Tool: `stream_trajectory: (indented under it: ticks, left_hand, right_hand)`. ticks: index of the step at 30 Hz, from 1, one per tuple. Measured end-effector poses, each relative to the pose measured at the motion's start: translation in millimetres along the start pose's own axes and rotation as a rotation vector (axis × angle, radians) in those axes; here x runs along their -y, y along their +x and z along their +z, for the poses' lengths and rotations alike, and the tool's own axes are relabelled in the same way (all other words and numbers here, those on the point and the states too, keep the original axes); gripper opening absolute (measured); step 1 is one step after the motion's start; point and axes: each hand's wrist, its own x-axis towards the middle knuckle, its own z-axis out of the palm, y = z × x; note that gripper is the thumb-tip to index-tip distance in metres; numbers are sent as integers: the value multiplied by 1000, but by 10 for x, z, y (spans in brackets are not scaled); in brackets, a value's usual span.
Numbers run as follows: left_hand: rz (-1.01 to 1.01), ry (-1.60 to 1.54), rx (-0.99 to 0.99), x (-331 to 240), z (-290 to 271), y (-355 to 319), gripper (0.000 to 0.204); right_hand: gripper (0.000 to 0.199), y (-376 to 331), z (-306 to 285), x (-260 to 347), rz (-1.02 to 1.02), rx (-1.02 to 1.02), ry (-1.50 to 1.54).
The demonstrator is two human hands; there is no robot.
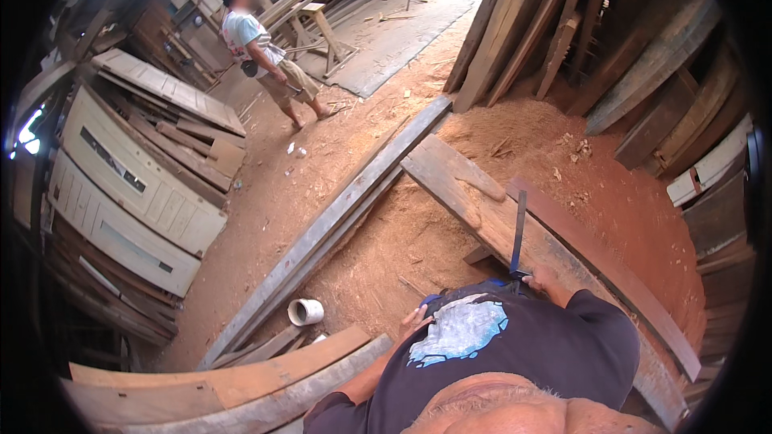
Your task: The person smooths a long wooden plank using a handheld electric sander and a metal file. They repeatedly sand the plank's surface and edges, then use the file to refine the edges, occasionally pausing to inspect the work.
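Observation:
My right hand (pixel 548 283) is closed at the lower end of a long, narrow, dark blade-like tool (pixel 519 229). The tool points up and away in front of a wide wooden plank (pixel 462 181), with a bit of blue at its lower end. I cannot make out its exact kind. My left hand (pixel 412 323) lies against the side of my dark shirt (pixel 555 345), its visible fingers stretched out and part of the hand hidden. Nothing shows in its fingers.
A long grey beam (pixel 322 233) crosses the sawdust-covered floor, near a white bucket (pixel 305 312) on its side. Curved boards (pixel 217 390) lie at lower left, door panels (pixel 137 173) lean at left. Timber slabs (pixel 503 24) stand at right. Another person (pixel 256 44) stands farther off.

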Motion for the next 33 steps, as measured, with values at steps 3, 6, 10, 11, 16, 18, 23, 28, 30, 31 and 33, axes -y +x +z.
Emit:
stream_trajectory:
  ticks: [3,6,10,11,16,18,23,28,30,31,33]
  left_hand:
    - [26,-134,42,79,-178,99,48]
    - [60,-173,121,188,-317,135,49]
    - [21,-179,186,-46,-606,471,52]
    - [63,-196,192,55,-555,400,53]
    - [28,-362,285,535,-249,-182,53]
    - [-107,-449,289,477,-207,-328,50]
    - [-129,-457,150,852,45,-967,47]
    - [-30,-251,-14,206,-299,-641,46]
    - [-88,-262,-33,151,-301,-738,47]
    - [-100,-255,-44,106,-297,-777,47]
    - [-53,-194,-17,85,-341,-670,48]
  right_hand:
    - [54,-144,-2,91,97,-105,68]
    - [55,-154,103,153,163,-192,122]
    - [58,-100,259,53,210,-204,177]
    - [59,-109,270,97,213,-224,169]
    - [57,-135,256,217,261,-258,215]
    - [57,-118,254,153,273,-201,202]
    - [56,127,407,139,195,-282,266]
    - [58,-102,226,282,261,-274,263]
    - [59,-168,175,388,202,-307,231]
    - [58,-203,155,415,160,-337,229]
    - [57,-241,154,352,102,-390,240]
